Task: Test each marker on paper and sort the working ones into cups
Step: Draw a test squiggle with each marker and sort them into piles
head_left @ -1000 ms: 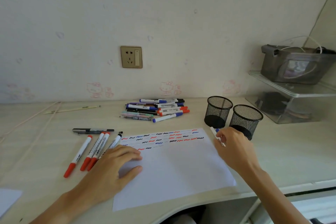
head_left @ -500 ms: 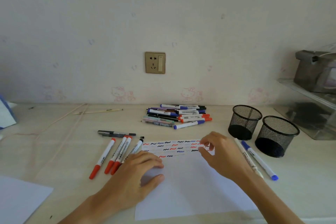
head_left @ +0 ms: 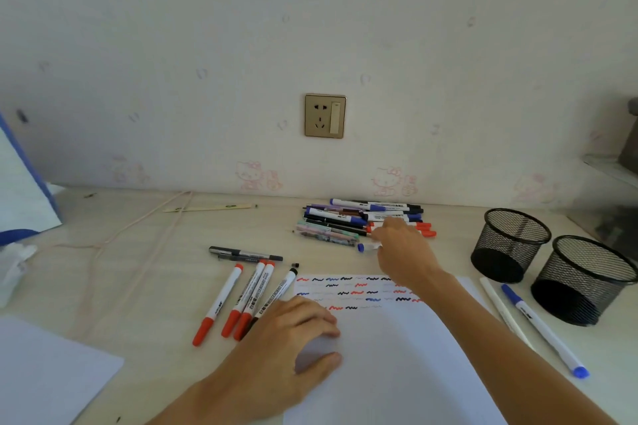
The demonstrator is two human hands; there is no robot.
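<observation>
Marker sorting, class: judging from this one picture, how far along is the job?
Done: many squiggles on the test paper; several markers lie beside it. In hand: the right hand reaches into the untested pile, at a blue-capped marker; the left hand steadies the paper. Left: both mesh cups show no markers.

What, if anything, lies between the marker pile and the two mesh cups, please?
Nothing visible blocks that path: the desk between the marker pile and the mesh cups is bare. The right hand is already at the pile, on a blue-capped marker. The left hand rests on the paper, away from that path.
</observation>
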